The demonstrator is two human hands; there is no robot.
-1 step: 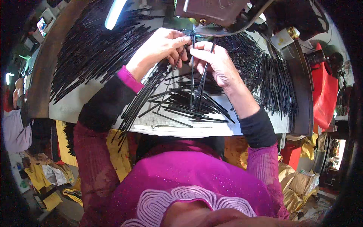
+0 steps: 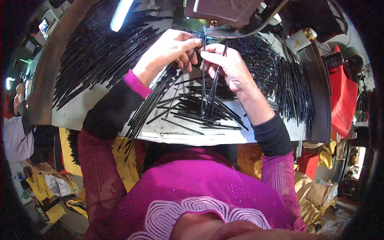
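Observation:
Under the head of a brown machine (image 2: pixel 224 16), my two hands work close together. My left hand (image 2: pixel 170 48) is closed, its thumb and fingers pinching the end of a thin black strip (image 2: pixel 182 78) that hangs toward me. Just right of it, my right hand (image 2: pixel 229 66) grips a few long black strips (image 2: pixel 214 89) between thumb and fingers. Another slim strip (image 2: pixel 203 84) runs down from the machine between both hands. Below them lies a loose heap of black strips (image 2: pixel 200 112) on the pale table covering (image 2: pixel 160 134). The fingertips partly hide the gripped ends.
A big pile of black strips (image 2: pixel 104 56) covers the table's left, and another bundle (image 2: pixel 294 88) its right. A tube lamp (image 2: pixel 122 15) hangs above. At the right stand a white container with a gold lid (image 2: pixel 300 40) and a red bag (image 2: pixel 343 100).
The lower end of the thin strip hanging from my left hand has shifted very slightly. Otherwise both hands and the piles look the same.

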